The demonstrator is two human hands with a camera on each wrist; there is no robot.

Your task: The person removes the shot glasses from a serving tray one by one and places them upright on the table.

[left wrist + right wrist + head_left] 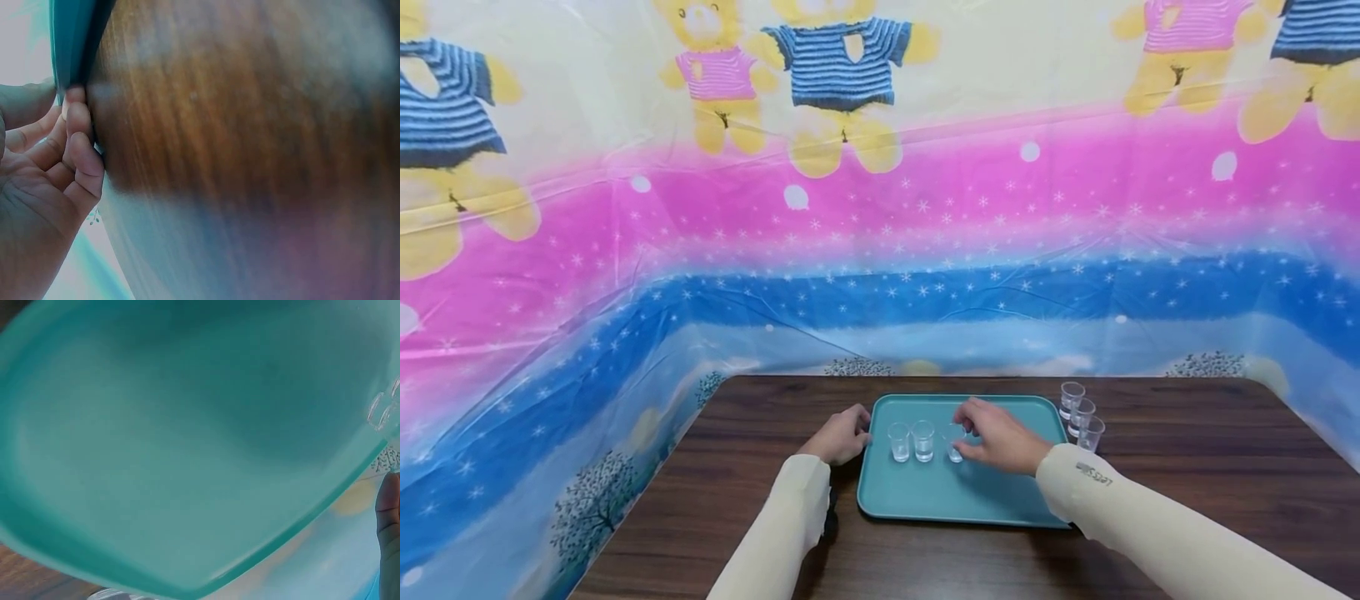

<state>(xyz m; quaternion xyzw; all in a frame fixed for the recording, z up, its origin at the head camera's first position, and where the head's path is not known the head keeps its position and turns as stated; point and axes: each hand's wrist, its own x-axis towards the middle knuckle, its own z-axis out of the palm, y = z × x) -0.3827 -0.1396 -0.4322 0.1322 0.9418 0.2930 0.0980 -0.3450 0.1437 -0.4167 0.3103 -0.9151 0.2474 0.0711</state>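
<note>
A teal tray [1000, 500] lies on the wooden table, its left rim between the thumb and curled fingers of my left hand [844, 435]; the left wrist view shows this hand [47, 162] at the tray edge [72, 44] up close. Over the tray, my right hand [1000, 435] pinches a small clear shot glass [955, 454] by thumb and fingers, partly hiding it. Two more upright shot glasses, one [899, 443] and another [923, 442], stand to its left on the tray. In the right wrist view only part of a finger [389, 519] shows.
Several clear shot glasses [1072, 400] stand in a slanting row on the table [1180, 467], just beyond the tray's right rim. Behind the table hangs a printed cloth [925, 292] with bears and snowflakes.
</note>
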